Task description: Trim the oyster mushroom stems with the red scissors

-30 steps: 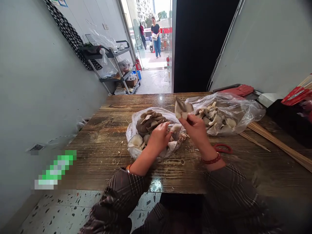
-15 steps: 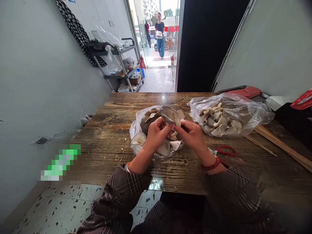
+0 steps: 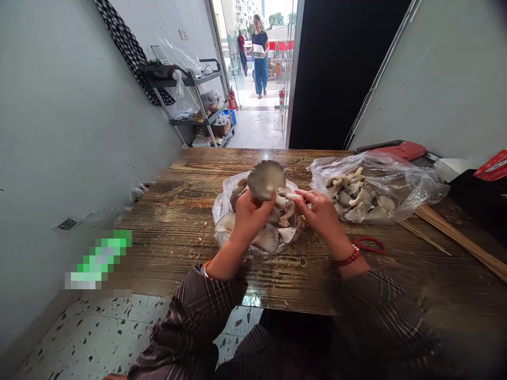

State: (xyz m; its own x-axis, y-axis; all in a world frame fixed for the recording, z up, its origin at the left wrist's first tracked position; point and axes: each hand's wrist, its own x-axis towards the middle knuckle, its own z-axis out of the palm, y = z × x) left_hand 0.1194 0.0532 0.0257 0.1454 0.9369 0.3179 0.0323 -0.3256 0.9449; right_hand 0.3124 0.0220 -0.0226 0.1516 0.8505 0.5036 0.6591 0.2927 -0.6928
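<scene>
My left hand [image 3: 251, 216] is closed on a broad grey oyster mushroom [image 3: 266, 178], its cap raised above an open plastic bag [image 3: 218, 208] of oyster mushrooms. To the right, my right hand [image 3: 319, 211] pinches a pale, narrow mushroom piece [image 3: 292, 196]. Whether that piece is fully apart from the cap I cannot tell. Several loose mushrooms lie in the bag below, among them a pale cap [image 3: 266, 238] at its near side. Both hands partly hide the bag's contents.
A second clear bag with mushrooms [image 3: 362, 195] lies at the right. Close to it are thin wooden skewers [image 3: 459, 232] and red-handled scissors [image 3: 370, 245], partly hidden by my right wrist. Beyond the table [image 3: 166, 264], a shelf cart [image 3: 194, 82] stands left of the doorway, where a person [image 3: 260, 55] carries a pale container.
My hands have drawn apart, the right one moving right with a pale piece. The large cap has turned its broad face toward me. The person in the doorway has come closer.
</scene>
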